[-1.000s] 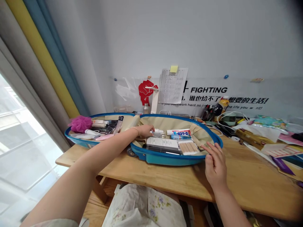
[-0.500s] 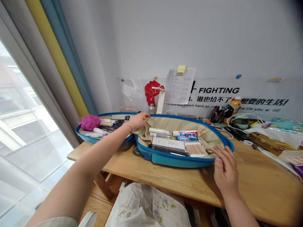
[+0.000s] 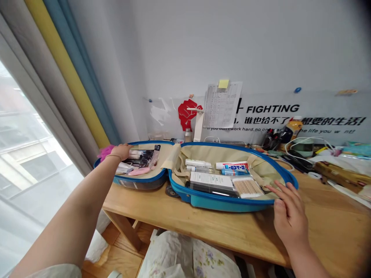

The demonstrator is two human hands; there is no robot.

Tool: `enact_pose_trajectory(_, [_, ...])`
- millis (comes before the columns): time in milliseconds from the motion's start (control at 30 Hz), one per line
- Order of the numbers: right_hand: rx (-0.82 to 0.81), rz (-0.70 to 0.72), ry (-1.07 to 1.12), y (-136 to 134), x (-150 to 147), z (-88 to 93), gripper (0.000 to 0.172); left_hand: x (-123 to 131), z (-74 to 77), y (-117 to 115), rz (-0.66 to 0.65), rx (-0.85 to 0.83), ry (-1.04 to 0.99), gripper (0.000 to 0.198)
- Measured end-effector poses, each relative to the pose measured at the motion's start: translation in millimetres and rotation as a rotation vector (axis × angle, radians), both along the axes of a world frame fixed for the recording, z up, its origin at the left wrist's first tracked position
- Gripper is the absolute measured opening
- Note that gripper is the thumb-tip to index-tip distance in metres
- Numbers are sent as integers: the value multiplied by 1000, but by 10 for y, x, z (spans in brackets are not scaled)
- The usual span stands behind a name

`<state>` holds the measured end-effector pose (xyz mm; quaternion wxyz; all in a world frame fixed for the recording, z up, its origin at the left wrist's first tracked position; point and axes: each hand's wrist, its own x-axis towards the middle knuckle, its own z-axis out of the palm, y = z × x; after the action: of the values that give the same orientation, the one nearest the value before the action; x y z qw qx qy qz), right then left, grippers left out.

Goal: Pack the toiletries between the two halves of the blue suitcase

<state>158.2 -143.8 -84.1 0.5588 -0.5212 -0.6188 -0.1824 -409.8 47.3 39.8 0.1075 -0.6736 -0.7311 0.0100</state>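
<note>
A blue-rimmed suitcase [image 3: 232, 205] lies unfolded on the wooden table. My left hand [image 3: 122, 151] reaches over its left half, beside a magenta bath puff [image 3: 106, 151]; the fingers look loosely extended, with their undersides hidden. Tubes and dark packaged items [image 3: 143, 159] lie close by, with a pink item [image 3: 139, 170] in front. At the far right end, my right hand [image 3: 291, 212] rests on the rim with fingers spread, holding nothing. Inside the right half are a toothpaste box [image 3: 232, 166], a blue tube [image 3: 232, 172], a white box [image 3: 211, 179] and a pack of cotton swabs [image 3: 247, 187].
Behind the suitcase stand a small bottle [image 3: 188, 135] and a white lamp [image 3: 198, 125]. Cables, pens, an orange-labelled bottle [image 3: 295, 127] and a brown pouch [image 3: 336, 173] crowd the right side. Curtains [image 3: 75, 77] hang at the left by the window.
My left hand has moved left from the suitcase's hinge to the left half, near the bath puff. My right hand stays on the rim. The view has shifted slightly.
</note>
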Motion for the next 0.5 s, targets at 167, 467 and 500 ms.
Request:
enact_pose_trajectory(167, [8, -5, -35, -9, 20, -9, 29, -7, -116, 216, -38, -80, 77, 33])
enact_pose_trajectory(467, [0, -7, -64, -35, 16, -11, 34, -38, -7, 276, -74, -117, 81, 28])
enact_pose_trajectory(500, [3, -9, -63, -38, 12, -9, 34, -6, 15, 266, -78, -100, 75, 28])
